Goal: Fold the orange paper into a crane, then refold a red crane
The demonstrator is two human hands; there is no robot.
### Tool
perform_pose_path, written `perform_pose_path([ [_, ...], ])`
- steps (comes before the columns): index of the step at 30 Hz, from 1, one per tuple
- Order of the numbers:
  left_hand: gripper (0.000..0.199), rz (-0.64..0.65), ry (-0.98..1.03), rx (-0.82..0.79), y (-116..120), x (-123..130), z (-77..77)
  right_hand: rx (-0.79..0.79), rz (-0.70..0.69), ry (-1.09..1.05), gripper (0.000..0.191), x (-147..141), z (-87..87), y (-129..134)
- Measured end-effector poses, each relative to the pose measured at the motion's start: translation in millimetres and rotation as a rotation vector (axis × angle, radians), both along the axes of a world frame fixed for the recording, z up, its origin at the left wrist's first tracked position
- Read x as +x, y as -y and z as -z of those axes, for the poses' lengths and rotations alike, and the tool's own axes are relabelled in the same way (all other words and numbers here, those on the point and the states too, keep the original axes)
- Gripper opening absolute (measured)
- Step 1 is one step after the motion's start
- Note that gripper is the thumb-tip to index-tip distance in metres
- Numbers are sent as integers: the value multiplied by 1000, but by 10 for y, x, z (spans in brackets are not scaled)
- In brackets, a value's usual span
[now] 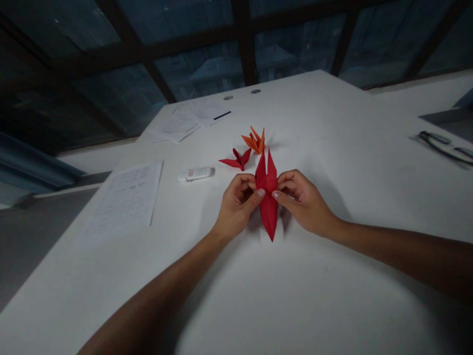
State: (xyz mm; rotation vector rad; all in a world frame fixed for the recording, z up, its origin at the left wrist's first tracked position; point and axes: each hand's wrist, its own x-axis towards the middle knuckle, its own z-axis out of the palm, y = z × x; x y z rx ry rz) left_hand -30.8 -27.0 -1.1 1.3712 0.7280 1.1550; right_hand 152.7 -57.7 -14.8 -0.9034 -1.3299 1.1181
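A folded piece of red origami paper [269, 212] is held between my two hands, with two narrow points at its far end and one broad point towards me. My left hand [242, 199] pinches its left edge, thumb on top and fingers curled at the side. On the opposite edge my right hand [303, 199] pinches in the same way. Just beyond the paper lie a smaller dark red origami piece [241, 160] and an orange origami piece [256, 141], both with pointed flaps.
On the white table [314, 291], a white tube [196, 173] lies left of the origami. Printed sheets [123, 197] are at the left, more papers [181, 123] with a dark pen [222, 115] farther back. Eyeglasses [443, 145] rest at the right edge. Dark windows [199, 69] stand behind.
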Motion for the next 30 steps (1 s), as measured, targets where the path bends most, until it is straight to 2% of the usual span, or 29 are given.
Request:
perform_pose_path([
  [4, 43, -9, -20, -17, 21, 10, -9, -15, 3, -15, 22, 0, 13, -17],
  [9, 38, -8, -65, -18, 37, 0, -1, -70, -15, -59, 31, 5, 24, -52],
  [14, 65, -4, -96, 65, 54, -31, 31, -73, -1, -49, 36, 12, 31, -64],
  [16, 67, 0, -158, 111, 53, -44, 33, -55, -4, -40, 35, 18, 36, -60],
  [19, 65, 18, -187, 115, 47, -51, 18, -47, -9, -19, 35, 26, 38, -50],
  [22, 64, 21, -125, 57, 37, -37, -3, -56, -14, -5, 35, 28, 31, -34],
  [27, 33, -43, -56, -9, 13, -23, -3, -73, -43, -13, 34, 22, 19, -9],
  [30, 30, -39, -123, 24, 4, -34, 9, -80, -47, -15, 33, 20, 20, -5],
])
